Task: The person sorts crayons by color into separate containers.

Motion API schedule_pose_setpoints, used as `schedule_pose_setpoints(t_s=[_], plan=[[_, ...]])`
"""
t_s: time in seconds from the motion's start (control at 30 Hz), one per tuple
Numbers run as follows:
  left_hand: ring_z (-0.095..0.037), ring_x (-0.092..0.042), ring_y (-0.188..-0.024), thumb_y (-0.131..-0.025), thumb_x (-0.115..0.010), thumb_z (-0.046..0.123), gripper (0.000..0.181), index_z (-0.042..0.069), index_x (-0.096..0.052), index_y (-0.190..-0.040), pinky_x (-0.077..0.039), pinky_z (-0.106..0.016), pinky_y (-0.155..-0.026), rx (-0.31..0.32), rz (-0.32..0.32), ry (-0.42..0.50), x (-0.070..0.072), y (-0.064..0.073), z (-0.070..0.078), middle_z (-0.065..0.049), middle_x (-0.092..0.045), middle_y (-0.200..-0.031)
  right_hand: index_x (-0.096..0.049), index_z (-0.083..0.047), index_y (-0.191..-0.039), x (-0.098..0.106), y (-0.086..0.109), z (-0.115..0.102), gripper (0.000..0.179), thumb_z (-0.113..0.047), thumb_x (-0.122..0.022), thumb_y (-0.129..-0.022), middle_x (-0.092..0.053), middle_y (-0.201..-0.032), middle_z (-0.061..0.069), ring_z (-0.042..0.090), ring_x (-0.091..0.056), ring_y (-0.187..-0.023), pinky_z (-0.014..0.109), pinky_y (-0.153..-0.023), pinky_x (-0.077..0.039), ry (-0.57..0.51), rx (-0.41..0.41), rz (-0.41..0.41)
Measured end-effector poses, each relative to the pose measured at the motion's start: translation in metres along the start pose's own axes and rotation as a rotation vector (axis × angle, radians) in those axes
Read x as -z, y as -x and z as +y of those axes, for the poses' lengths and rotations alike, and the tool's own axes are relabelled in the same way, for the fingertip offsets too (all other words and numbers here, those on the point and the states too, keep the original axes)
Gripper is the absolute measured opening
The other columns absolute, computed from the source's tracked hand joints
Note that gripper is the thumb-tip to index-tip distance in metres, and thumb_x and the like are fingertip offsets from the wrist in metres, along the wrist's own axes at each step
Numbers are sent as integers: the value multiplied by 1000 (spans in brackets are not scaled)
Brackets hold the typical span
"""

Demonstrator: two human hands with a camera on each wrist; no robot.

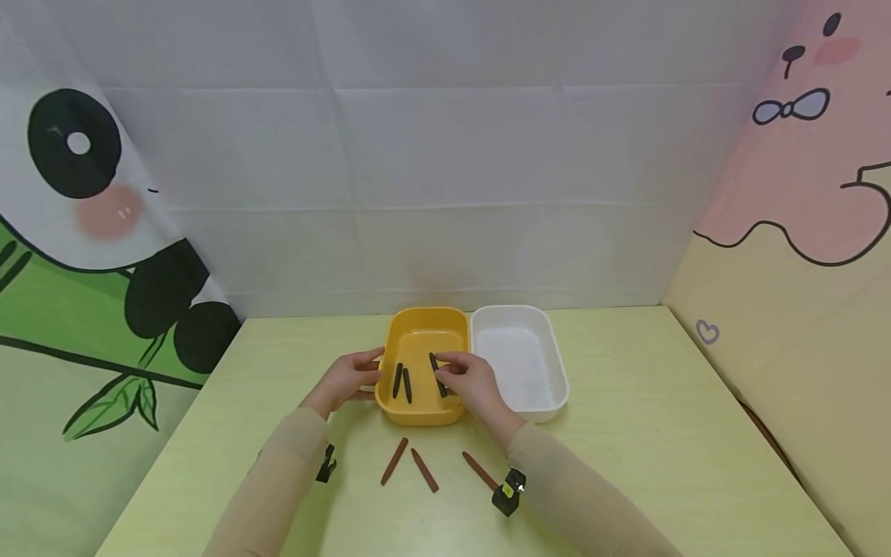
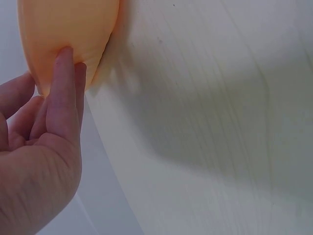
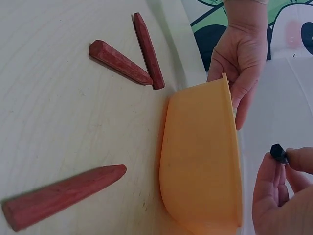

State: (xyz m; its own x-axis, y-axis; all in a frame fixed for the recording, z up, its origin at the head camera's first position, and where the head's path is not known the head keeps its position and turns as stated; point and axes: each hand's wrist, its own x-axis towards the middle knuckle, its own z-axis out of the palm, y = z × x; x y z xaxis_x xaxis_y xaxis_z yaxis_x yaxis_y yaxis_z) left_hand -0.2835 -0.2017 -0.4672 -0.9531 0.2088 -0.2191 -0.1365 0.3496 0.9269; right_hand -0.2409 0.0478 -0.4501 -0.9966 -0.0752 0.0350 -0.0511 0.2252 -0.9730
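Note:
My right hand [image 1: 472,381] pinches a black crayon [image 3: 278,153] between thumb and fingers, above the right part of the yellow tray [image 1: 425,418]. Two more black crayons [image 1: 407,385] lie side by side in the tray's left half. At the tray's left side is my left hand [image 1: 348,377], its fairly straight fingers touching the outer wall, as the left wrist view shows [image 2: 51,142]. Nearer the front, two reddish-brown crayons [image 1: 394,462] lie on the table, and a third reddish-brown crayon [image 1: 480,469] lies by the right wrist, partly covered by the wrist camera.
A white tray [image 1: 553,363] stands against the yellow tray's right side, with my right forearm close to its near corner. The pale wooden table [image 1: 640,433] ends at a white cloth backdrop [image 1: 445,255]. Cartoon-printed panels flank both sides.

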Motion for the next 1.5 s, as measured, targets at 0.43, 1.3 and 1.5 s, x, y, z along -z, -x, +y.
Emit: schedule_pose_setpoints(t_s=[0.43, 1.3, 1.5], plan=[[-42, -53, -124, -100, -55, 2, 55, 5, -36, -152, -58, -43, -83, -7, 2, 6, 0, -1, -2, -32, -43, -144, -73, -4, -115, -13, -15, 1, 26, -6, -72, -90, -68, -90, 7, 14, -62, -74, 28, -67, -59, 29, -38, 48], [-42, -55, -122, -100, -56, 1, 56, 3, -36, -152, -58, -43, -83, -12, -3, 38, 2, -1, -3, -32, -43, -144, -68, 3, -119, -21, -25, 3, 27, 0, -67, -92, -68, -97, 14, 34, -69, -94, 35, -73, -60, -103, -75, 66], [-42, -54, -123, -100, -56, 2, 56, 5, -36, -153, -58, -43, -83, -8, 2, 22, 1, 0, -3, -32, -43, -144, -68, 2, -120, -15, -17, -1, 28, -3, -67, -93, -69, -101, 13, 26, -68, -93, 34, -75, -60, -108, -55, 46]])
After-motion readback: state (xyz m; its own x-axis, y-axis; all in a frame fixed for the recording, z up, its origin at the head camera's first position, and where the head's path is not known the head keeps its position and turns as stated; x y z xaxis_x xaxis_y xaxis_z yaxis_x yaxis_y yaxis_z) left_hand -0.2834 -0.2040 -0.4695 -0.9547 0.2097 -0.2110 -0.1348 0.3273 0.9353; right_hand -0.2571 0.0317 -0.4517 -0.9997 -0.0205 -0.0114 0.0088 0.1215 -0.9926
